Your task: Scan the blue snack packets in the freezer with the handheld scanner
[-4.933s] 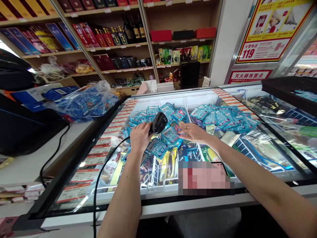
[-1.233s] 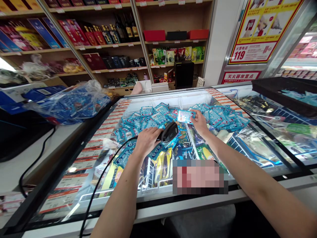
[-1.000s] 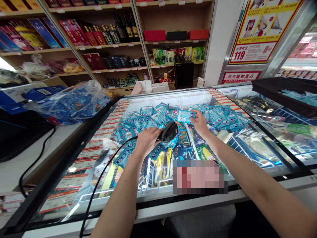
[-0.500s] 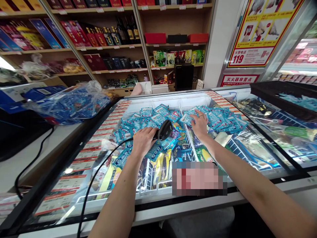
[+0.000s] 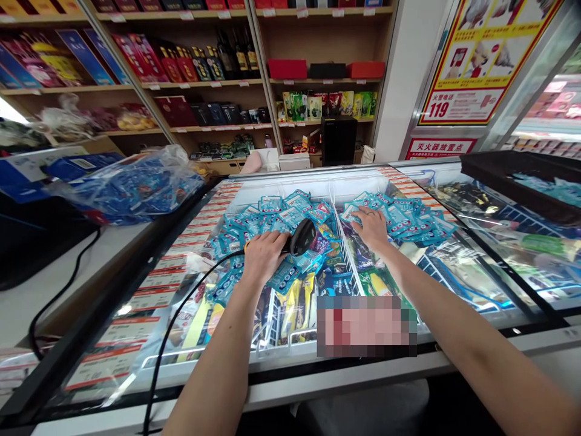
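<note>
My left hand point(image 5: 264, 257) is wrapped round the handle of a black barcode scanner point(image 5: 302, 237), whose head points right over a pile of small blue packets point(image 5: 290, 215). A black cord point(image 5: 200, 287) trails from the scanner down to the left. My right hand point(image 5: 371, 229) lies with fingers spread at the left edge of a second pile of blue packets point(image 5: 406, 218). Its fingertips touch one packet point(image 5: 350, 213) there. Both piles rest on the glass top of a chest freezer point(image 5: 290, 375).
Through the glass show white wire baskets point(image 5: 347, 260) and wrapped frozen goods point(image 5: 297, 303). A clear bag of blue packets point(image 5: 136, 188) stands at the left. A dark tray point(image 5: 512, 175) with more blue packets lies at the right. Stocked shelves point(image 5: 209, 85) rise behind.
My right hand has moved slightly right, and the packet at its fingertips has shifted the same way. My left hand and the scanner stay nearly in place.
</note>
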{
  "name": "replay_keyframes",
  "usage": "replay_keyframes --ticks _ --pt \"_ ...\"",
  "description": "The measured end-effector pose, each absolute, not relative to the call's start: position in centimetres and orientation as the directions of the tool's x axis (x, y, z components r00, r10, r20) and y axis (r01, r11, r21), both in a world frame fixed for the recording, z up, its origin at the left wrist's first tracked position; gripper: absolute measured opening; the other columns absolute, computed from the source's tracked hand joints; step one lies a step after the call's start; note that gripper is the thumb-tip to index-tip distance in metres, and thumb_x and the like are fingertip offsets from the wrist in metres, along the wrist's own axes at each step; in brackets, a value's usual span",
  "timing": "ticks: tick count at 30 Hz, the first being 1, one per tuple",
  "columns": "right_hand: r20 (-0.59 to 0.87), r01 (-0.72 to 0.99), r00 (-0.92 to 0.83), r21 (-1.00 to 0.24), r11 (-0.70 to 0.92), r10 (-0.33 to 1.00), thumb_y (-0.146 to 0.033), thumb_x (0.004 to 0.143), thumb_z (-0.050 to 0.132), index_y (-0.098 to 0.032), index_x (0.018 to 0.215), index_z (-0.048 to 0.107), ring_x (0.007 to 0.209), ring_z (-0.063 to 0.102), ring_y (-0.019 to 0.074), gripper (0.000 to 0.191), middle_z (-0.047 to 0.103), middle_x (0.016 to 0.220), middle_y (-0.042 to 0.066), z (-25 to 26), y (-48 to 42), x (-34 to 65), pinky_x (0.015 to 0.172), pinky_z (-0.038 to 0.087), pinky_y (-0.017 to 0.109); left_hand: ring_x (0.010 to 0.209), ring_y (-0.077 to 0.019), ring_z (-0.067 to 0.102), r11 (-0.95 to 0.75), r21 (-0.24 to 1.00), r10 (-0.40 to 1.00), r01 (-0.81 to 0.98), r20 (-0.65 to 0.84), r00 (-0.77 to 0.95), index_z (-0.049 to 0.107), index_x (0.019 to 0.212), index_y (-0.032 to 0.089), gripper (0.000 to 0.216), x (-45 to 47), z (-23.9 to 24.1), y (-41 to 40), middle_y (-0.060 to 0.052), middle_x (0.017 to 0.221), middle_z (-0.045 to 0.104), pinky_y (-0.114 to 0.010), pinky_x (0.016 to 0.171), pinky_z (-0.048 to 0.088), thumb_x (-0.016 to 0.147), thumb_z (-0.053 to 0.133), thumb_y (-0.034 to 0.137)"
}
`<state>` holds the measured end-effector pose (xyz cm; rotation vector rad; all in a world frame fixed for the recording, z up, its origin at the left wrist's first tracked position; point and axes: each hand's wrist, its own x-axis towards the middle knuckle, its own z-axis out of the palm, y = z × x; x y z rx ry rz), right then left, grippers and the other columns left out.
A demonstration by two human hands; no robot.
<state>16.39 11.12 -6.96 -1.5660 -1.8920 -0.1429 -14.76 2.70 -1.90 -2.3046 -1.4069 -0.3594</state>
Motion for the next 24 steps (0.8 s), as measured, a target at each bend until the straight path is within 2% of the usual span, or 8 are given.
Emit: replay_keyframes --ticks 6,10,15,18,21,24 --pt "0.576 0.912 -0.023 -0.322 0.253 0.817 -0.03 0.084 0.053 -0.022 0.111 0.063 0.125 0.041 0.0272 0.03 0.054 0.13 0.008 -7.1 11.4 18.5 0.109 0.017 0.052 0.094 -0.0272 0.057 -0.4 -0.218 0.786 0.89 0.418 0.455 0.053 0.116 0.022 0.038 -14.7 -1.7 2.6 -0.009 0.096 0.062 -0.037 0.075 0.04 0.08 0.057 0.032" --pt "0.636 0.881 -0.113 -0.291 0.373 0.764 -0.035 0.087 0.048 -0.024 0.115 0.061 0.13 0.035 0.0268 0.033 0.054 0.131 0.006 -6.6 11.0 17.9 0.111 0.011 0.053 0.095 -0.0275 0.056 -0.399 -0.209 0.792 0.893 0.413 0.45 0.053 0.117 0.022 0.04 -14.6 -1.7 2.6 -0.009 0.097 0.062 -0.038 0.076 0.041 0.079 0.059 0.033" --pt "0.578 0.762 -0.332 -0.302 0.573 0.746 -0.028 0.09 0.041 -0.025 0.125 0.055 0.123 0.046 0.0223 0.037 0.057 0.128 0.004 -5.7 10.8 15.1 0.11 0.026 0.046 0.096 -0.0269 0.056 -0.376 -0.212 0.797 0.902 0.422 0.432 0.053 0.116 0.023 0.039 -14.9 -1.6 2.6 -0.009 0.097 0.062 -0.038 0.078 0.04 0.079 0.059 0.033" --pt "0.511 0.71 -0.447 -0.297 0.639 0.734 -0.032 0.092 0.039 -0.023 0.131 0.05 0.12 0.05 0.0223 0.041 0.055 0.13 0.005 -5.7 10.9 12.7 0.104 0.037 0.042 0.096 -0.027 0.056 -0.332 -0.199 0.8 0.922 0.459 0.387 0.052 0.116 0.023 0.039 -15.4 -1.5 2.7 -0.009 0.098 0.062 -0.037 0.077 0.039 0.079 0.058 0.033" --pt "0.442 0.677 -0.568 -0.23 0.699 0.694 -0.027 0.093 0.035 -0.018 0.134 0.046 0.123 0.047 0.0213 0.043 0.053 0.133 0.007 -5.9 11.5 10.4 0.105 0.036 0.039 0.097 -0.027 0.056 -0.256 -0.154 0.802 0.954 0.517 0.299 0.053 0.115 0.022 0.038 -16.1 -1.5 2.8 -0.009 0.098 0.062 -0.036 0.078 0.039 0.079 0.059 0.032" --pt "0.426 0.631 -0.644 -0.173 0.756 0.635 -0.027 0.093 0.037 -0.017 0.139 0.039 0.129 0.04 0.0204 0.047 0.045 0.141 0.007 -5.8 12.5 8.6 0.108 0.033 0.039 0.098 -0.027 0.055 -0.176 -0.102 0.794 0.979 0.574 0.203 0.053 0.116 0.022 0.038 -16.7 -1.5 2.9 -0.009 0.098 0.062 -0.036 0.078 0.038 0.079 0.058 0.032"
